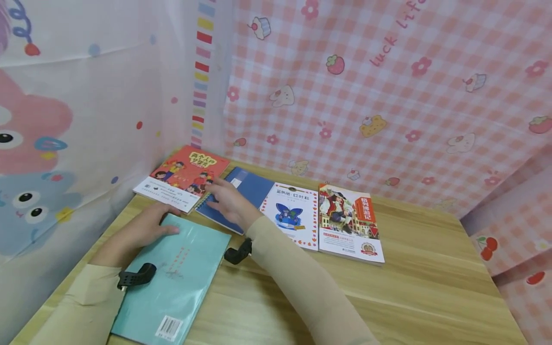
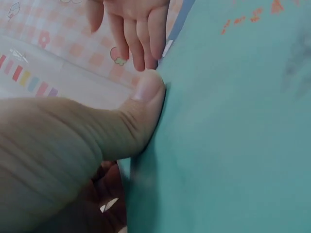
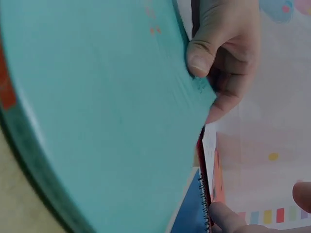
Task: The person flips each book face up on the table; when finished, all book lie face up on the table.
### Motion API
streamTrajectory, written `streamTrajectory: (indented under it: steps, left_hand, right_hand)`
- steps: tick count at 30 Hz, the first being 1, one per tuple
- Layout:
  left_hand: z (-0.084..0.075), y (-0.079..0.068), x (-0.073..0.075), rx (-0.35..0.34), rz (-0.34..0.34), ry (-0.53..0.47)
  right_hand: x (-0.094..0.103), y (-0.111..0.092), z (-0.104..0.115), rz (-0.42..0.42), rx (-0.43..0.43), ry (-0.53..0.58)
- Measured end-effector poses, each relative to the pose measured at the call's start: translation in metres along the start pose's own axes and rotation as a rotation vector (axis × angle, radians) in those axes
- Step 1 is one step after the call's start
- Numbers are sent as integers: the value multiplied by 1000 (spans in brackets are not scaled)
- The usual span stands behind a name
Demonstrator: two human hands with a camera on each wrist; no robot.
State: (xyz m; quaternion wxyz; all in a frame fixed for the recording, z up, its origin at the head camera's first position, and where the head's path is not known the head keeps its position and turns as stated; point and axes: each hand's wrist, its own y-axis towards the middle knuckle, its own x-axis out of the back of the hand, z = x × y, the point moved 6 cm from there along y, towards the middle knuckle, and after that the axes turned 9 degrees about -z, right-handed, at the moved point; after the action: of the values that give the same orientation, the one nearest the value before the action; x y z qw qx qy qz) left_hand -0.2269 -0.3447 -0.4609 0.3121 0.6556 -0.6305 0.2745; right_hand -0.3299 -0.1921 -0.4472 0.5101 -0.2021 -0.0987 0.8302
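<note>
My left hand (image 1: 148, 227) grips the upper left edge of a teal book (image 1: 177, 278), thumb on the cover and fingers beneath, as the left wrist view shows. The book has small red writing and a barcode at its near end. My right hand (image 1: 228, 201) hovers at the blue spiral notebook (image 1: 250, 184), fingers loosely extended and holding nothing; whether they touch it I cannot tell. Just left of those fingertips lies a red-and-white book (image 1: 185, 175). In the right wrist view, only parts of my right fingers (image 3: 226, 218) show at the bottom.
A white book with a blue butterfly (image 1: 291, 215) overlaps the notebook's right side. Beside it lies a book with a costumed figure (image 1: 349, 223). The wooden table (image 1: 422, 268) meets a pink checked curtain (image 1: 345, 96) behind and a pale patterned sheet (image 1: 99, 120) on the left.
</note>
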Motion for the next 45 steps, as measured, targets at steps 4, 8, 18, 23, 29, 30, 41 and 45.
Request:
streamTrajectory:
  steps: [4,8,18,23,29,30,41,45]
  left_hand:
    - [1,-1,1,12,9,7]
    - [-3,-4,4,7,8,-4]
    - [-6,-7,14,-26,-31,33]
    - [-5,-9,23,-38,-73,28]
    - [-8,-9,33,-32,-96,-12]
    - [-8,-9,34,-30,-96,-11]
    - [-4,-10,40,-24,-131,-15]
    - [-4,-11,41,-21,-128,-27]
  right_hand:
    - [4,-7,1,6,3,-20]
    - [11,-13,1,41,2,-68]
    - [22,-29,-16,209,-66,-288]
    - [25,-33,-21,243,-80,-376]
    - [28,-39,-27,264,-128,-374]
    - [28,-40,-28,271,-134,-362]
    - [33,-50,-37,333,-169,-212]
    - [33,-51,-42,338,-190,-179]
